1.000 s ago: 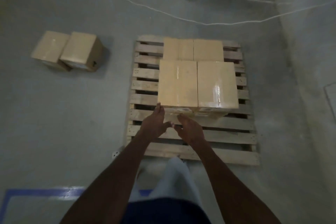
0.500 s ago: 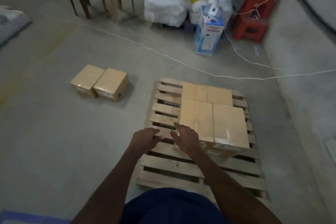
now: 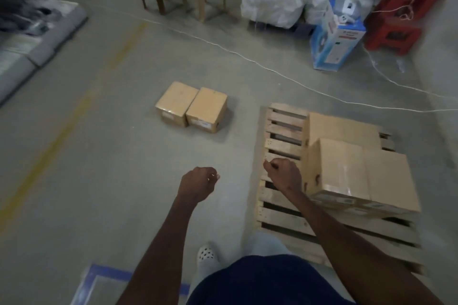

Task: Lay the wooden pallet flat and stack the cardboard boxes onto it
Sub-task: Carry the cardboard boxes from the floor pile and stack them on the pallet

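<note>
I see the wooden pallet [image 3: 277, 208] already lying flat on the concrete floor [image 3: 99, 168], at my right. The two cardboard boxes on the floor [image 3: 191, 107] are what the next move depends on, I think. They stand ahead of both hands and a little to the left, well apart from them, and well apart from the pallet's left edge too. They touch each other side by side, and their long sides run away from me, a little tilted to the right.

My left hand [image 3: 198, 184] hangs over bare floor, fingers curled into a loose fist, holding nothing. My right hand [image 3: 285, 174] is over the left edge of the pallet, also curled closed and empty, just beside the near stack of boxes [image 3: 359, 176]. The left hand is the nearer one to the floor boxes, but I judge each box needs two hands.

Counting: one pallet; two boxes on the floor; on the pallet four box tops are visible, two in the near stack and two in the far row [image 3: 344, 129]. The near pair stands higher, so probably more boxes are under it, but I cannot count those.
</note>
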A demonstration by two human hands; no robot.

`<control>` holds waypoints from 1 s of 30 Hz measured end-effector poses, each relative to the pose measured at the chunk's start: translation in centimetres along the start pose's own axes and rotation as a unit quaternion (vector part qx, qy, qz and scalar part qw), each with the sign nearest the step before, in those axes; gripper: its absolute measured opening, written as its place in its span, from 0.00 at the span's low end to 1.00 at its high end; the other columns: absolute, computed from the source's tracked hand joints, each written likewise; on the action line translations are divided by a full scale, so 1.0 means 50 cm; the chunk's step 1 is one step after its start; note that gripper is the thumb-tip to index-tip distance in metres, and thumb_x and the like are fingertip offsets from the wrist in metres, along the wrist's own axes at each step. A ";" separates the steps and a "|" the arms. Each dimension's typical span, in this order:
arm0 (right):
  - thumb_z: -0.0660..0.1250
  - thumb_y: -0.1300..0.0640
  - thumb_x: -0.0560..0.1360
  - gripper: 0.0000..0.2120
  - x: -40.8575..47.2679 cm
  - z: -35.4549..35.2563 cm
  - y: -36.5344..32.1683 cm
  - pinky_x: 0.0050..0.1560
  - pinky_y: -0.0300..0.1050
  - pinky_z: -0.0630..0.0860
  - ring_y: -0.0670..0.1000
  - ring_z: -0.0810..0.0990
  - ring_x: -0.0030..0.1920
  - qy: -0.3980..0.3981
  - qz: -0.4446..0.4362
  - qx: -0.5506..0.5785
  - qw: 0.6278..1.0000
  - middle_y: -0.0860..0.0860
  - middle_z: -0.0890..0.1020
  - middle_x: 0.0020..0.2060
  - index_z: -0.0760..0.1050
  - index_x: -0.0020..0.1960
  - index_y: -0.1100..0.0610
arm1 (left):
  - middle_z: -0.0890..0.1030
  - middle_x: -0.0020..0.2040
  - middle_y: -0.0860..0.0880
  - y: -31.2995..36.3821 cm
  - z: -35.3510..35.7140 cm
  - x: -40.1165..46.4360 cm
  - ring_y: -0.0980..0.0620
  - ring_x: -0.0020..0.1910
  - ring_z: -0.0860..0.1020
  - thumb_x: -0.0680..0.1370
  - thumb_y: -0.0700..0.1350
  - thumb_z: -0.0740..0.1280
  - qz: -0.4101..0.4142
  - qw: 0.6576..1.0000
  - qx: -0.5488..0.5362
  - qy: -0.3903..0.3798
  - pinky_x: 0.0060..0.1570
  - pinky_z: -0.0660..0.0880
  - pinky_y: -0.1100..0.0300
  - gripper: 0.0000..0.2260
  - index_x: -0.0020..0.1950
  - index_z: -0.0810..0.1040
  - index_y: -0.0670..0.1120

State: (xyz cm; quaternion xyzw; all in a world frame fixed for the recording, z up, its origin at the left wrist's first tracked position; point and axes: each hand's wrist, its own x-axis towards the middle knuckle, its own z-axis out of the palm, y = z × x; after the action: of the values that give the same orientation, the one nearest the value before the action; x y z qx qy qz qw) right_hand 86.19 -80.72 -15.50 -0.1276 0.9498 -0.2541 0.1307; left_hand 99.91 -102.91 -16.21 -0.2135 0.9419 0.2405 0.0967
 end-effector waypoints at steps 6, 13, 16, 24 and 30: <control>0.63 0.44 0.79 0.23 0.094 0.059 -0.157 0.29 0.40 0.62 0.48 0.72 0.27 -0.031 -0.085 -0.073 0.993 0.48 0.71 0.24 0.69 0.28 0.53 | 0.83 0.51 0.49 -0.136 -0.076 0.072 0.44 0.53 0.80 0.78 0.57 0.62 -0.034 0.999 0.003 -0.011 0.49 0.76 0.54 0.11 0.54 0.80 0.54; 0.60 0.45 0.79 0.21 0.263 0.117 -0.239 0.31 0.42 0.67 0.53 0.77 0.30 -0.033 -0.111 -0.144 0.983 0.52 0.78 0.28 0.75 0.35 0.57 | 0.83 0.55 0.51 -0.188 -0.137 0.280 0.46 0.55 0.80 0.79 0.56 0.62 0.015 0.998 0.052 -0.031 0.52 0.76 0.54 0.12 0.58 0.79 0.55; 0.60 0.45 0.79 0.21 0.366 0.132 -0.258 0.32 0.43 0.69 0.55 0.77 0.30 -0.029 -0.093 -0.146 0.984 0.53 0.78 0.28 0.74 0.35 0.58 | 0.83 0.55 0.50 -0.203 -0.171 0.398 0.46 0.55 0.80 0.79 0.55 0.62 0.015 0.998 0.056 -0.030 0.52 0.76 0.54 0.12 0.58 0.79 0.55; 0.59 0.47 0.80 0.19 0.617 0.134 -0.318 0.33 0.42 0.66 0.53 0.75 0.30 -0.043 -0.069 -0.141 0.987 0.51 0.76 0.29 0.74 0.35 0.56 | 0.83 0.55 0.51 -0.207 -0.270 0.665 0.49 0.55 0.81 0.79 0.54 0.63 0.038 0.997 0.044 -0.053 0.53 0.76 0.54 0.13 0.60 0.79 0.52; 0.58 0.46 0.79 0.17 0.783 0.176 -0.376 0.37 0.46 0.75 0.57 0.80 0.36 -0.059 -0.059 -0.149 0.985 0.54 0.81 0.35 0.77 0.40 0.56 | 0.80 0.63 0.51 -0.246 -0.318 0.850 0.49 0.61 0.77 0.80 0.52 0.64 0.027 0.996 0.021 -0.083 0.59 0.72 0.54 0.16 0.65 0.77 0.50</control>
State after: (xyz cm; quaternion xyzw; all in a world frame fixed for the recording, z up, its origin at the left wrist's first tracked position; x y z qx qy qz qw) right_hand 55.71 -112.54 -20.34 -0.2167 0.9583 -0.1094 0.1507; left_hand 66.31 -135.62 -19.63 -0.1654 0.9409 0.2403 0.1721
